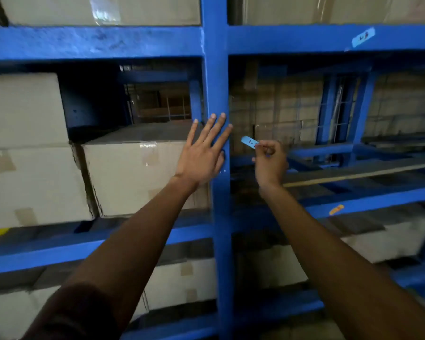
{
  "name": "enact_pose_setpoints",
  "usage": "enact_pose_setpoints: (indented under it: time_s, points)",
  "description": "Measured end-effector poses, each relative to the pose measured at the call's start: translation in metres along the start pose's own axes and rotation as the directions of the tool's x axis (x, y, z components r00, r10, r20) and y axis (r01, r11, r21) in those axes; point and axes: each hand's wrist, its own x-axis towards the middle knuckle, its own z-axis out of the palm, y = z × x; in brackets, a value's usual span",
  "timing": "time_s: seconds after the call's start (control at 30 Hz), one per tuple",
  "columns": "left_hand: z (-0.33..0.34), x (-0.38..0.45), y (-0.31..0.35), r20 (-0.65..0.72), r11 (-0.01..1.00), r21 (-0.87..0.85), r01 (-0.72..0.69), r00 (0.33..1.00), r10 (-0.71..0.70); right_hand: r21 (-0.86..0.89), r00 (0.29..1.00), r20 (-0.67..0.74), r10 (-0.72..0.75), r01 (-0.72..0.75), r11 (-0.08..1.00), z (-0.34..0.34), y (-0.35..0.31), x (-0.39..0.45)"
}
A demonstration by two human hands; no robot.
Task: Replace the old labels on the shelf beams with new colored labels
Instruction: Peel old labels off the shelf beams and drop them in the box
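To the left of the left hand (201, 153) sit stacked cardboard boxes (142, 175). That hand lies flat, fingers straight and spread, pressed on the blue upright post (216, 89). Just right of it, the right hand (270, 160) pinches a light blue label (249, 142) by one end; its long axis slants up-left toward the post. The right hand is nearer the label's likely seat. An orange label (336, 209) sits on the beam (378, 202) below-right.
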Motion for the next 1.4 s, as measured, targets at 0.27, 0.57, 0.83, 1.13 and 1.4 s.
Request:
enact_pose_setpoints:
  time_s: [0.27,0.57,0.83,1.13,1.4]
  points:
    - [0.066,-0.089,0.064,0.149,0.984,0.005,-0.180,0.973,0.178,-0.101,0.958,0.188,0.218,-0.202,0.974,-0.082,0.097,-0.055]
    - [0.136,-0.196,0.135,0.361,0.975,-0.160,-0.152,0.911,0.201,-0.279,0.795,0.233,0.560,-0.496,0.822,-0.183,0.202,-0.116]
    - [0.223,-0.296,0.188,0.591,0.915,-0.295,-0.275,0.699,0.401,-0.348,0.647,0.020,0.762,-0.710,0.612,-0.247,0.310,-0.162]
    - [0.336,-0.332,0.270,0.658,0.821,-0.452,-0.349,0.491,0.571,-0.274,0.435,-0.310,0.845,-0.892,0.359,-0.306,0.428,-0.201]
    - [0.430,-0.249,0.360,0.401,0.560,-0.622,-0.547,0.391,0.828,-0.095,0.182,-0.582,0.792,-0.983,0.156,-0.379,0.482,-0.238]
